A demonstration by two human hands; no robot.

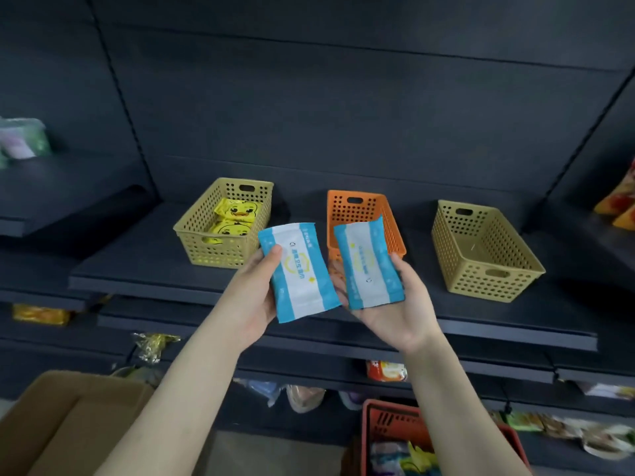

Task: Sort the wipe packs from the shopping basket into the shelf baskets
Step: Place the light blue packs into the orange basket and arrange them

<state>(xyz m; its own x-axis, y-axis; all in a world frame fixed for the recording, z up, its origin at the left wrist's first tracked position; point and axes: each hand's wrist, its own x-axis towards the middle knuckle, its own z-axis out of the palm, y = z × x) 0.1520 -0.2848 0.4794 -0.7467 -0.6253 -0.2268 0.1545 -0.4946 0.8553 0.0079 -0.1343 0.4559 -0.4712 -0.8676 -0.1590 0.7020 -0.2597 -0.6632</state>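
Left blue-and-white film wipe pack (299,269) clasped in left hand (254,291); its twin, right pack (367,266), clasped in right hand (402,309); both were over dark shelf's (144,266) front edge, before orange perforated basket (357,214). Judged light, soft, slippery: grip mid-body.

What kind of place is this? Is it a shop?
Probably a shop. Dark shelves carry snack packets, a red shopping basket sits below, and the left hand holds a blue wipe pack, the right hand another.
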